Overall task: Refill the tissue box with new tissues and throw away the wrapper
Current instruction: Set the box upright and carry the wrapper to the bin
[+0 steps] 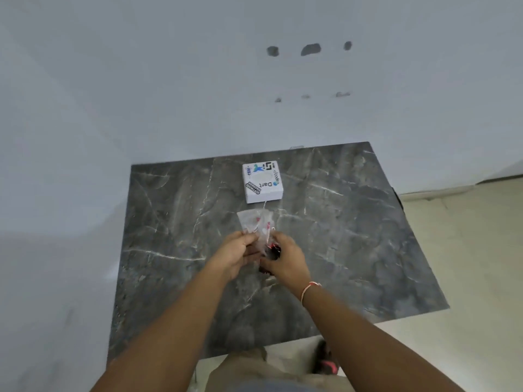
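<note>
A white square tissue box (pixel 263 182) covered in stickers sits on the dark marble table (pixel 353 236), toward its far edge, with its top opening facing up. In front of it, above the table's middle, both hands hold a clear plastic wrapper (pixel 256 222) with small red print. My left hand (pixel 237 254) grips its left side. My right hand (pixel 285 258) pinches its right side, where the plastic looks bunched and darker with red marks. The wrapper's upper part stands up, crumpled, between the hands and the box.
The table stands against a plain white wall (pixel 198 94) at the back and left. Pale floor tiles (pixel 467 264) lie to the right. At the bottom edge are my legs and a foot in a pink sandal (pixel 328 366).
</note>
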